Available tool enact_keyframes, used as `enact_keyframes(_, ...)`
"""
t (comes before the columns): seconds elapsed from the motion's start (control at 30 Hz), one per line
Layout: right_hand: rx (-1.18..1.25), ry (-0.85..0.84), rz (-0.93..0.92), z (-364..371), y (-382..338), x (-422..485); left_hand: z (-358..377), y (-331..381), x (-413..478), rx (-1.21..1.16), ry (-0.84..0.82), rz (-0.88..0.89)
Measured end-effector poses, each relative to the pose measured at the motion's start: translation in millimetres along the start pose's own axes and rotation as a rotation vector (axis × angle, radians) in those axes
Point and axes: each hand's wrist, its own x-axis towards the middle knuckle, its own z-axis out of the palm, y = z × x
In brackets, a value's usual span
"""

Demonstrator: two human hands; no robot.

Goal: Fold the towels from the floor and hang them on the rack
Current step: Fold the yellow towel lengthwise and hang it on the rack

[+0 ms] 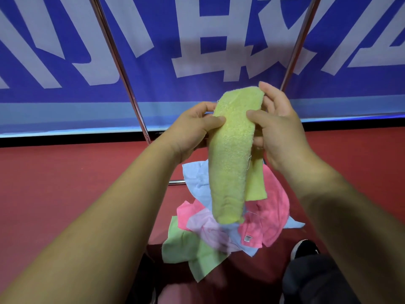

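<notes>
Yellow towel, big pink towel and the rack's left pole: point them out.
yellow towel (pixel 232 154), head view, middle of folded strip.
big pink towel (pixel 274 205), head view, bare right part.
rack's left pole (pixel 118 60), head view, mid-shaft.

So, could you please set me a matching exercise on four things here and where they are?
Things: 1 yellow towel; 2 pink towel; 3 light green towel; 4 black shoe.
Places: A lower right, on the red floor; B gripped by left hand and right hand; C lowest left in the heap; D in the heap, white label showing.
Pairs: 1-B, 2-D, 3-C, 4-A.
</notes>
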Motion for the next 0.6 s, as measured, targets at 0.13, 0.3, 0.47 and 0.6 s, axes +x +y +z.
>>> enact_keyframes(0.13,-0.056,0.012,-0.028,2.7,4.6,-0.1,2.4,-11.0,3.0,0.188,0.069,-0.073)
enact_keyframes(0.3,0.019,0.026,-0.024,5.6,3.8,0.7,8.0,-19.6,3.8,0.381,0.077,-0.144)
enact_keyframes(0.47,0.048,0.063,-0.031,2.6,5.5,5.9,11.4,-27.5,3.9,0.475,0.027,-0.253)
enact_keyframes(0.6,0.068,0.102,-0.033,1.3,6.4,7.3,20.5,-45.6,-0.4,0.601,-0.085,-0.337)
